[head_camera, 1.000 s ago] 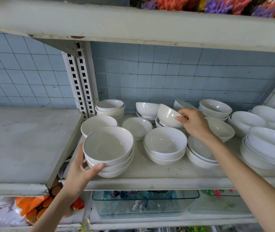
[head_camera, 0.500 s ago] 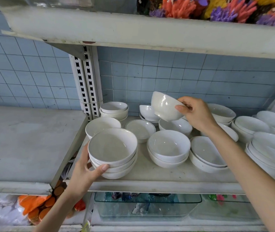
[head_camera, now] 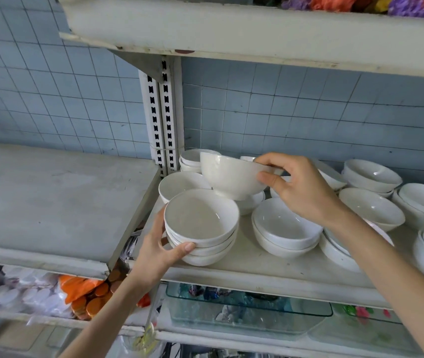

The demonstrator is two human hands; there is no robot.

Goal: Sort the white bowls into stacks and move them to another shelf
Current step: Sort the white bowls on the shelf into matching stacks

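Head: one bowl (head_camera: 229, 177) (right hand (head_camera: 298, 188)), one stack (head_camera: 200, 224)

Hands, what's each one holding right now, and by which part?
The right hand pinches a single bowl by its rim. The left hand grips the stack of bowls by its near left side.

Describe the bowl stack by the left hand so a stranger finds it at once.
Start at the slotted white upright on the blue tiled wall. On the shelf to its right, the stack stands at the front left corner. Unlike its neighbours, it is gripped by the left hand.
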